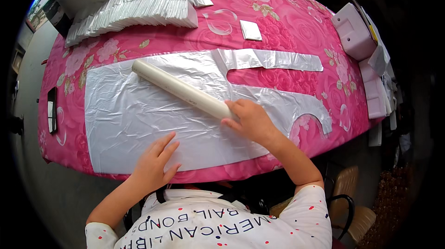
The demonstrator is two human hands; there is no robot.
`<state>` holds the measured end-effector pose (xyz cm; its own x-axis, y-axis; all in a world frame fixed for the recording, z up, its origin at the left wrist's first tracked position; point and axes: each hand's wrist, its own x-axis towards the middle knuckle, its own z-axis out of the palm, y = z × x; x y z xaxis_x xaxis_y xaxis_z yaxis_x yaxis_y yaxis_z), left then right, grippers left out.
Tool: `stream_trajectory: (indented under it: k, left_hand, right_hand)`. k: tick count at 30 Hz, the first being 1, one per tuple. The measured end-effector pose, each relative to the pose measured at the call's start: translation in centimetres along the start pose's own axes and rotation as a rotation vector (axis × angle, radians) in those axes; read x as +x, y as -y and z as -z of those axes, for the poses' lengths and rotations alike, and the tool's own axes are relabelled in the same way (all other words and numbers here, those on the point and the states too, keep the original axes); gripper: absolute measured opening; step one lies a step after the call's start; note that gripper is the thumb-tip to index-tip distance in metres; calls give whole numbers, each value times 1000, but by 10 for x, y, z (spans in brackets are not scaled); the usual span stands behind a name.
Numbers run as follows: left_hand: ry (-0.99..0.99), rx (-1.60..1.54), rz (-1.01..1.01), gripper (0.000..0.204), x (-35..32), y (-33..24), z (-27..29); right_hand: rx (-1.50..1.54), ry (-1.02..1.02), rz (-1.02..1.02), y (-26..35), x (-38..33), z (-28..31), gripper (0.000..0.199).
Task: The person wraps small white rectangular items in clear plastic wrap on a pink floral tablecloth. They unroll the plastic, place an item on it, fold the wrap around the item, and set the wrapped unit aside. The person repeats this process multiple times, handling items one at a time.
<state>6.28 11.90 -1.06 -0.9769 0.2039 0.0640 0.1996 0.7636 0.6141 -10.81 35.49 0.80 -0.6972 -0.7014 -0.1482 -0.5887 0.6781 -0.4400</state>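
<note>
Clearly, pink rose-patterned cloth covers the whole table, and on it lies a crinkled silvery-white plastic sheet with a rigid, off-white round tube slanting across. The right hand is closed on the tube's near end, while the left hand holds its fingers apart over the sheet (touching or not, I cannot tell). Beyond stand rows of folded white packets; pale foam blocks edge the right, above a tan chair.

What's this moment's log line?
left hand: open, over silvery plastic sheet | right hand: gripping near end of pale tube | tube: diagonal over sheet
</note>
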Motion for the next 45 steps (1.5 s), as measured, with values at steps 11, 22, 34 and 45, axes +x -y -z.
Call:
stream_trajectory:
  k: [11,22,34,45]
  left_hand:
    - [59,191,-242,72,74,-34,-46]
    - [93,145,-362,68,88,-64,-72]
    - [78,146,-366,65,88,-66,-71]
    - [76,136,-367,67,87,-62,-72]
  right_hand:
    - [-203,-243,49,-112,-78,-21,56]
    - [-448,-808,-465,-248,-155,6,24]
    - [61,-811,-791,-198,-122,18,24]
    - [495,-518,-444,-67,-29,-25,28]
